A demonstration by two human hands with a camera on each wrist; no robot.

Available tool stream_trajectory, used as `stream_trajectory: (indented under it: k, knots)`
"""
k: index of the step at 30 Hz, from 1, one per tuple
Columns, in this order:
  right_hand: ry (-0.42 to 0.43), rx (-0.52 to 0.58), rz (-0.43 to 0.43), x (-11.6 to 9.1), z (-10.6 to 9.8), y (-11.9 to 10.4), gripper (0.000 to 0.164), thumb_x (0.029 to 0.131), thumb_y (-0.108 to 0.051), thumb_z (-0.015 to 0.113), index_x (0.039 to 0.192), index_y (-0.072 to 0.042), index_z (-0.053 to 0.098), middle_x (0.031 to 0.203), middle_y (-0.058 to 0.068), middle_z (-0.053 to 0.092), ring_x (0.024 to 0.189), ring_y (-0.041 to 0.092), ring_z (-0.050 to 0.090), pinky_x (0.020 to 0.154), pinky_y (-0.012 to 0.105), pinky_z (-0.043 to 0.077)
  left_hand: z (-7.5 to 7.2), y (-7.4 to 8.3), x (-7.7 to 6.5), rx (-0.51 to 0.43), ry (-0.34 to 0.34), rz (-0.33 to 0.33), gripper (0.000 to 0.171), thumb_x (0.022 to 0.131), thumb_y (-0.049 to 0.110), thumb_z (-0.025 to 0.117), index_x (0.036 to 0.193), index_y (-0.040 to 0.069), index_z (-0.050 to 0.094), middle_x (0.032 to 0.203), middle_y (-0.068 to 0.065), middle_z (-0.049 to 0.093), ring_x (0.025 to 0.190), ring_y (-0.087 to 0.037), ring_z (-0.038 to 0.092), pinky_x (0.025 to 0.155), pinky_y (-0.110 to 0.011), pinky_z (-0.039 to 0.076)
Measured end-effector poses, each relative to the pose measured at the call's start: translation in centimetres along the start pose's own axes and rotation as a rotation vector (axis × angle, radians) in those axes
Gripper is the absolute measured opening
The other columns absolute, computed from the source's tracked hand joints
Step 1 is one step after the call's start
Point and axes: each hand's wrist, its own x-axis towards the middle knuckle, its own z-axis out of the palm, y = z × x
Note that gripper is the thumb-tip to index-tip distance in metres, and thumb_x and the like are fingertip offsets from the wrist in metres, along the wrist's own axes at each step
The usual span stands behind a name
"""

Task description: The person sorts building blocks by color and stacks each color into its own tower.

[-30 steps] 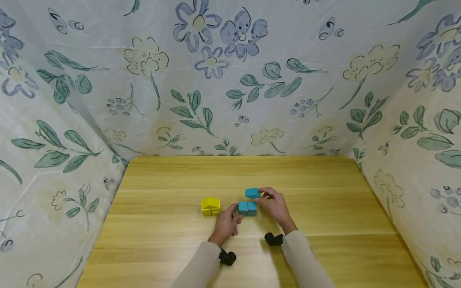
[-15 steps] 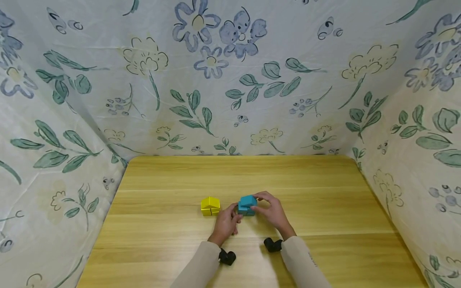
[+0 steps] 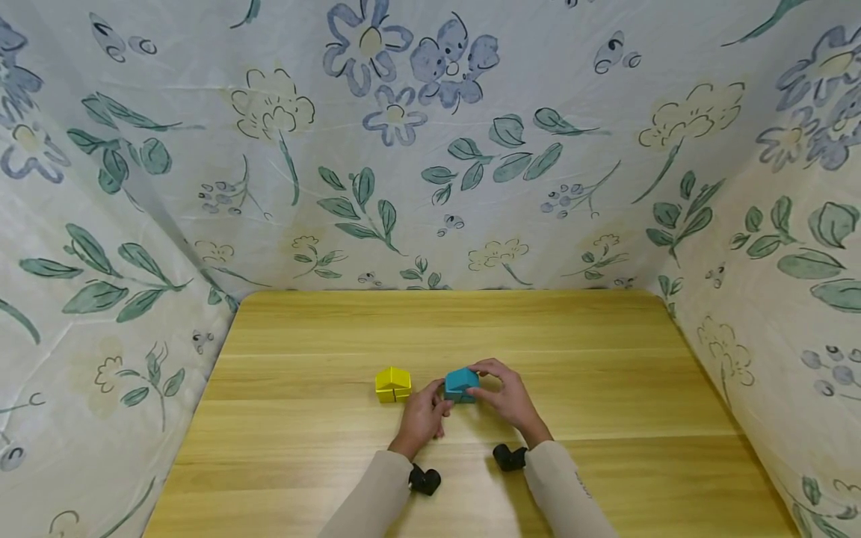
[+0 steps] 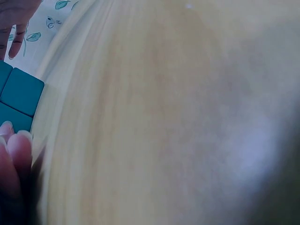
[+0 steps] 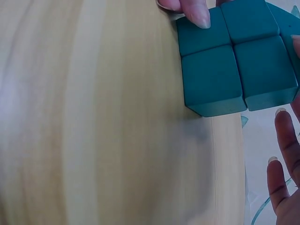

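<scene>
A blue roof-shaped block [image 3: 462,376] sits on top of several blue cubes [image 3: 461,397], which are stacked two by two in the right wrist view. My right hand [image 3: 507,397] pinches the roof block from the right, thumb in front and a finger behind. At the stack's left side, my left hand [image 3: 420,420] holds the lower cubes; one of its fingertips [image 5: 197,13] lies on a cube's face. Part of the roof block [image 5: 287,23] shows beyond the cubes in the right wrist view. The left wrist view catches only some cubes [image 4: 22,91] and fingers at its left edge.
A yellow house-shaped stack of blocks [image 3: 393,384] stands left of the left hand on the wooden table [image 3: 303,448]. Black wrist devices [image 3: 425,480] show near both sleeves. Flowered cloth [image 3: 430,224] hangs behind the table and along both sides.
My right hand has brought the roof block left and down from behind the blue cubes onto their top, and squared it with them. The left hand has stayed in place.
</scene>
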Motion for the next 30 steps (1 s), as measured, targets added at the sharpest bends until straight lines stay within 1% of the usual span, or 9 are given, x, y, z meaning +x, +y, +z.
stream_trajectory:
  k: [3,7,9,13,21,27,30]
  knots:
    - [0.003,0.003,0.007,0.2,0.3,1.7,0.032,0.084,0.002,0.071,0.115,0.006,0.064,0.114,0.023,0.062,0.105,0.044,0.054,0.093,0.063,0.037,0.0,0.1,0.0,-0.003,-0.004,-0.003,0.044,0.095,0.008,0.06,0.136,-0.002,0.048,0.071,-0.001,0.057,0.04,-0.01,0.05,0.038,-0.028,0.046]
    - [0.02,0.006,0.023,0.4,0.8,4.0,0.035,0.083,-0.003,0.074,0.116,-0.002,0.065,0.114,0.016,0.063,0.104,0.036,0.055,0.095,0.062,0.037,0.0,0.1,0.0,-0.004,-0.008,-0.008,0.044,0.095,0.008,0.06,0.136,-0.002,0.048,0.071,-0.002,0.057,0.04,-0.01,0.05,0.038,-0.027,0.046]
    - [0.025,0.009,0.028,0.4,0.9,4.4,0.035,0.082,-0.007,0.076,0.115,-0.006,0.067,0.113,0.012,0.064,0.104,0.031,0.055,0.095,0.06,0.037,0.0,0.1,0.0,-0.008,-0.008,-0.01,0.044,0.095,0.007,0.06,0.136,-0.002,0.048,0.071,-0.002,0.057,0.039,-0.01,0.05,0.038,-0.027,0.046]
    - [0.036,0.011,0.033,0.3,1.0,4.6,0.034,0.081,-0.013,0.078,0.113,-0.011,0.068,0.111,0.005,0.065,0.102,0.024,0.056,0.095,0.057,0.039,0.0,0.0,0.0,-0.015,-0.009,-0.013,0.043,0.095,0.008,0.06,0.136,-0.001,0.049,0.071,-0.002,0.057,0.039,-0.01,0.05,0.038,-0.027,0.046]
    - [0.023,0.021,0.055,0.4,1.2,4.5,0.034,0.081,-0.013,0.078,0.113,-0.015,0.068,0.112,0.001,0.064,0.103,0.023,0.056,0.097,0.056,0.037,-0.1,-0.1,0.1,-0.01,0.005,-0.028,0.041,0.096,0.01,0.059,0.136,0.003,0.051,0.069,0.001,0.056,0.039,-0.011,0.051,0.038,-0.029,0.046]
    - [0.028,0.017,0.062,0.4,1.3,4.6,0.037,0.081,-0.013,0.078,0.116,-0.012,0.067,0.115,0.006,0.064,0.105,0.027,0.056,0.097,0.058,0.037,-0.1,-0.4,0.0,-0.021,0.0,-0.024,0.044,0.096,0.01,0.059,0.138,0.002,0.049,0.07,0.0,0.057,0.04,-0.012,0.052,0.038,-0.029,0.047]
    - [0.019,0.026,0.071,0.2,1.3,4.6,0.042,0.081,-0.014,0.078,0.121,-0.009,0.064,0.12,0.009,0.063,0.108,0.032,0.055,0.097,0.06,0.035,-0.2,-0.5,-0.2,-0.021,-0.025,-0.025,0.048,0.096,0.01,0.06,0.141,0.003,0.046,0.073,0.0,0.057,0.043,-0.011,0.054,0.04,-0.028,0.048]
